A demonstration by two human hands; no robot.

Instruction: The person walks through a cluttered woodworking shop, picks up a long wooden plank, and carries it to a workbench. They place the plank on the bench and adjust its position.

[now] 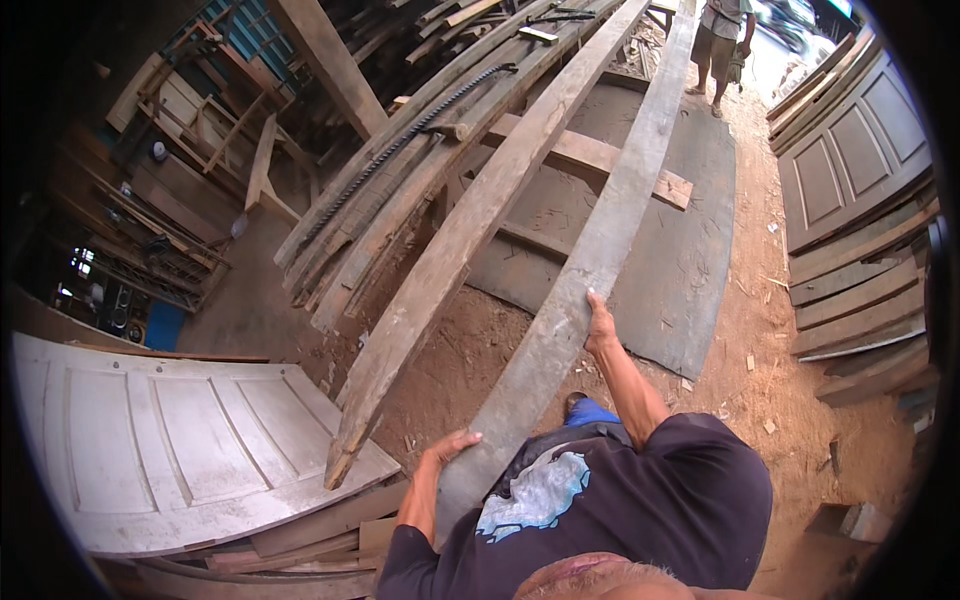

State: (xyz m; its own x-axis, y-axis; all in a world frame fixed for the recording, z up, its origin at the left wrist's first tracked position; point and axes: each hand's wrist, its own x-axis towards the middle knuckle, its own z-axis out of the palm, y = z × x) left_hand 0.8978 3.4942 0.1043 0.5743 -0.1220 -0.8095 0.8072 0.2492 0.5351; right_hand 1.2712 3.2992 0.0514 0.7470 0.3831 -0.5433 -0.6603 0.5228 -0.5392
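Note:
A long grey wooden plank [617, 210] runs from beside my body away toward the far top of the view. My left hand [447, 450] is closed on the plank's left edge near its close end, thumb on top. Farther along, my right hand [600, 322] grips the opposite edge, its fingers partly hidden under the wood. Left of the plank lies a long, thick brown beam [450, 255], its near end tapered. Beneath both timbers, a short wooden crosspiece [580, 152] shows between them.
A dark flat sheet [685, 270] covers part of the dirt floor. At left lies a white panelled door [200, 450]; a brown panelled door [850, 165] leans at right. Stacked boards bear a dark twisted rod [400, 145]. Another person [722, 45] stands near the plank's far end.

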